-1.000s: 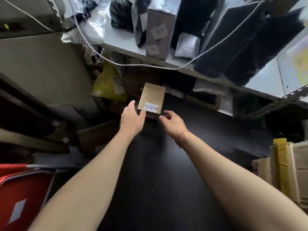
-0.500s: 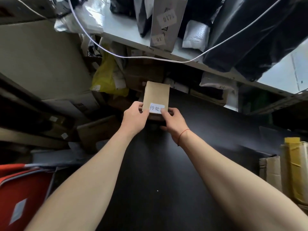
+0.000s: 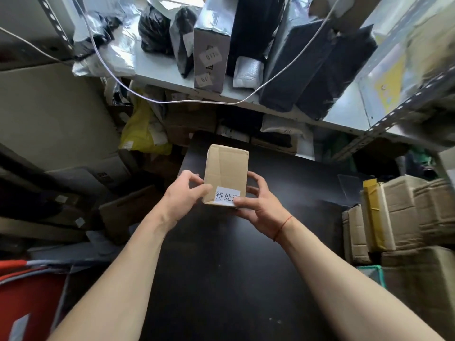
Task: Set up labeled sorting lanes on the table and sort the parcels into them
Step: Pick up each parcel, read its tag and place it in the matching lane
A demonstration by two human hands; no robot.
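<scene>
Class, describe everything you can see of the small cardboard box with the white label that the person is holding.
The cardboard box is plain brown, tall and narrow, slightly creased, with a seam running along its facing side. A white paper label with black Chinese characters sits at its near end, partly covered by a thumb. The left hand grips its left side and the right hand its right. It is over the far part of the black table; whether it touches the table cannot be told.

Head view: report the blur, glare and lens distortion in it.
Head view: wide-angle bending bows the shelf edge and stretches both forearms; motion blur smears the far right corner; bright glare on the silver bags upper left; the cardboard box and its label stay sharp, though the right hand covers the last character.
</scene>
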